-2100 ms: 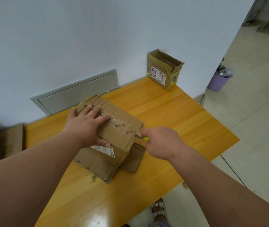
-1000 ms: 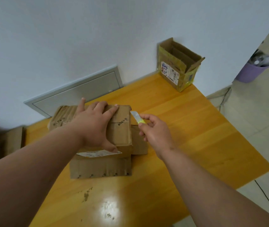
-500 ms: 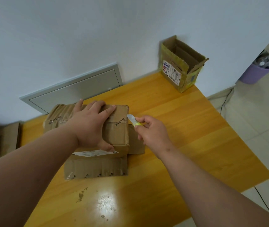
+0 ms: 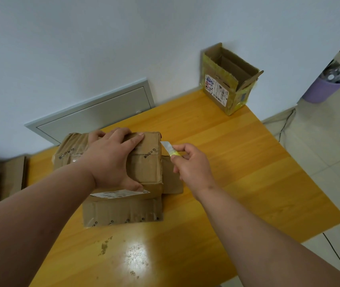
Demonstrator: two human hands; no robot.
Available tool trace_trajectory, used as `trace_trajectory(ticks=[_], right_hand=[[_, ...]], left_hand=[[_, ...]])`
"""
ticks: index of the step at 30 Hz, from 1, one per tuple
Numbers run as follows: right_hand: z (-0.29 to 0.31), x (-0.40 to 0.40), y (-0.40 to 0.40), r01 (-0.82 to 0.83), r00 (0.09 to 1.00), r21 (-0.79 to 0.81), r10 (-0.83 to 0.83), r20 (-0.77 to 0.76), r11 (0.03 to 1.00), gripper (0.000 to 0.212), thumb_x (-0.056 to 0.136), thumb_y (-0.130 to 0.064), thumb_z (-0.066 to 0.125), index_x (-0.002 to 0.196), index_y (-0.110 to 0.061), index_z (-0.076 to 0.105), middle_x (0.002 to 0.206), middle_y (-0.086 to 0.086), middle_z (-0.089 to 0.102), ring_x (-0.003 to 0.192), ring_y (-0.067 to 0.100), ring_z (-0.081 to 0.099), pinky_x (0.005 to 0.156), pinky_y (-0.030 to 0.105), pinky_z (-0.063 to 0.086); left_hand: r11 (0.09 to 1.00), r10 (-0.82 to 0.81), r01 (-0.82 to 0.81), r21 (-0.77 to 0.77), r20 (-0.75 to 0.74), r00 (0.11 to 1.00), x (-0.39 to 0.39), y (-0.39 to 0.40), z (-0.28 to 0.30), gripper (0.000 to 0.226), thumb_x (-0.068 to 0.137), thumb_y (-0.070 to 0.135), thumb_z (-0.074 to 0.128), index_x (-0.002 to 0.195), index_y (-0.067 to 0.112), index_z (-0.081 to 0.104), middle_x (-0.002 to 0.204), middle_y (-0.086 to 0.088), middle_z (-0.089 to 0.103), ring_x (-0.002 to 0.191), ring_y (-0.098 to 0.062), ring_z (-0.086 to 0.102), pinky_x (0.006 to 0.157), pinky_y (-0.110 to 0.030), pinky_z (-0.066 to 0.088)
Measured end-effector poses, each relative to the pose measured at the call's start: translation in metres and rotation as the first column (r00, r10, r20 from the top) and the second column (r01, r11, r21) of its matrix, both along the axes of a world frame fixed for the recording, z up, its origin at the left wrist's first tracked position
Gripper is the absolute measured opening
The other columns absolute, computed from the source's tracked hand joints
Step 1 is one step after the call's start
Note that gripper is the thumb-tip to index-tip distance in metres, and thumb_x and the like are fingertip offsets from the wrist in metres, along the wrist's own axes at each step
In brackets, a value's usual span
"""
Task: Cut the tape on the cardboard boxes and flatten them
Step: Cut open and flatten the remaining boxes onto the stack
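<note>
A brown taped cardboard box point(image 4: 146, 168) lies upside down on the yellow wooden table point(image 4: 237, 162), its flaps spread flat towards me and to the right. My left hand point(image 4: 113, 158) presses flat on its top, fingers spread, thumb on the near side above a white label point(image 4: 119, 193). My right hand point(image 4: 192, 164) pinches a small yellow-handled cutter point(image 4: 170, 149); its blade points up-left, its tip just off the box's far right corner. A second, open cardboard box point(image 4: 227, 83) with yellow tape stands at the table's far right corner.
A white wall with a grey access panel point(image 4: 94, 117) runs behind the table. Flat brown cardboard point(image 4: 3, 179) leans at the far left. A purple bin point(image 4: 326, 88) stands on the tiled floor to the right, with a cable point(image 4: 285, 125) beside the table's edge.
The box has been turned on the table under my left hand so its side faces me. My right hand lifted the cutter off the tape and now holds it by the far right corner.
</note>
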State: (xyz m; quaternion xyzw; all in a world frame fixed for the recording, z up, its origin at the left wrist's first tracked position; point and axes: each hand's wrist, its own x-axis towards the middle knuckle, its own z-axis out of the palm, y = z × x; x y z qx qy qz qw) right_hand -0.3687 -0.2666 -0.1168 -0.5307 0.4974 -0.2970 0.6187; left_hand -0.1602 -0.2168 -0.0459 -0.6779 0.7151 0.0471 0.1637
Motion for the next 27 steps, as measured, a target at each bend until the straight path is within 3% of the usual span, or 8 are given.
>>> trace_trajectory(ticks=[4, 10, 16, 18, 20, 22, 24, 27], right_hand=[[-0.002, 0.001, 0.004, -0.032, 0.999, -0.060, 0.031, -0.024, 0.998, 0.018, 0.094, -0.016, 0.060, 0.102, -0.032, 0.060, 0.072, -0.012, 0.061, 0.052, -0.005, 0.054, 0.048, 0.015, 0.039], [0.003, 0.006, -0.003, -0.079, 0.992, -0.117, 0.067, -0.108, 0.990, 0.020, 0.093, -0.018, 0.060, 0.102, -0.036, 0.058, 0.070, -0.006, 0.062, 0.059, 0.014, 0.055, 0.057, 0.037, 0.047], [0.010, 0.009, -0.008, -0.238, 0.961, -0.150, 0.210, -0.180, 0.960, 0.019, 0.091, -0.018, 0.061, 0.100, -0.035, 0.062, 0.073, -0.008, 0.062, 0.065, 0.018, 0.061, 0.063, 0.040, 0.052], [0.006, 0.004, -0.006, -0.261, 0.957, -0.131, 0.239, -0.164, 0.956, 0.018, 0.090, -0.017, 0.063, 0.098, -0.034, 0.063, 0.077, -0.015, 0.063, 0.061, 0.007, 0.057, 0.061, 0.036, 0.048], [0.002, -0.001, -0.002, -0.298, 0.948, -0.115, 0.280, -0.149, 0.948, 0.019, 0.089, -0.015, 0.064, 0.094, -0.034, 0.064, 0.085, -0.019, 0.065, 0.056, -0.008, 0.051, 0.059, 0.023, 0.042], [0.000, -0.006, 0.002, -0.333, 0.937, -0.100, 0.318, -0.145, 0.938, 0.020, 0.088, -0.013, 0.065, 0.092, -0.034, 0.064, 0.073, -0.025, 0.064, 0.053, -0.014, 0.050, 0.057, 0.014, 0.037], [0.000, -0.012, 0.003, -0.350, 0.932, -0.090, 0.337, -0.132, 0.932, 0.020, 0.088, -0.012, 0.065, 0.092, -0.031, 0.065, 0.055, -0.031, 0.058, 0.052, -0.015, 0.051, 0.052, 0.007, 0.035], [0.002, -0.020, 0.000, -0.343, 0.936, -0.056, 0.335, -0.110, 0.938, 0.017, 0.088, -0.009, 0.064, 0.094, -0.024, 0.067, 0.047, -0.027, 0.056, 0.043, -0.005, 0.049, 0.046, 0.009, 0.036]], left_hand=[[1.000, 0.013, -0.013, -0.004, -0.006, 1.000, 0.000, 0.000, 0.001, 0.137, 0.041, 0.103, 0.043, 0.155, 0.036, 0.009, 0.154, 0.000, 0.022, 0.139, -0.020, 0.025, 0.111, -0.047, 0.012], [1.000, 0.020, -0.019, 0.012, -0.019, 1.000, -0.002, 0.002, -0.001, 0.139, 0.040, 0.102, 0.043, 0.156, 0.034, 0.009, 0.155, -0.002, 0.018, 0.141, -0.023, 0.019, 0.111, -0.050, 0.014], [0.999, 0.036, -0.035, 0.036, -0.023, 0.999, 0.000, 0.001, 0.000, 0.138, 0.040, 0.101, 0.047, 0.155, 0.038, 0.003, 0.157, 0.001, 0.011, 0.143, -0.021, 0.017, 0.112, -0.048, 0.011], [0.998, 0.041, -0.040, 0.043, -0.019, 0.999, 0.000, 0.001, -0.001, 0.137, 0.042, 0.099, 0.052, 0.155, 0.038, 0.002, 0.158, 0.002, 0.010, 0.143, -0.021, 0.017, 0.113, -0.049, 0.011], [0.997, 0.053, -0.052, 0.052, -0.018, 0.998, 0.001, 0.000, -0.002, 0.137, 0.044, 0.098, 0.054, 0.155, 0.040, 0.001, 0.160, 0.002, 0.008, 0.144, -0.021, 0.017, 0.114, -0.049, 0.009], [0.996, 0.062, -0.061, 0.058, -0.021, 0.998, 0.001, -0.001, -0.003, 0.136, 0.044, 0.097, 0.055, 0.155, 0.041, 0.000, 0.161, 0.003, 0.007, 0.145, -0.021, 0.017, 0.115, -0.048, 0.007], [0.996, 0.064, -0.062, 0.064, -0.029, 0.998, 0.001, -0.003, -0.003, 0.136, 0.044, 0.097, 0.054, 0.154, 0.041, 0.000, 0.162, 0.003, 0.006, 0.146, -0.020, 0.016, 0.116, -0.048, 0.006], [0.994, 0.070, -0.066, 0.085, -0.041, 0.997, 0.002, -0.005, -0.004, 0.136, 0.043, 0.099, 0.050, 0.154, 0.042, -0.003, 0.165, 0.002, 0.000, 0.150, -0.019, 0.006, 0.118, -0.049, 0.002]])
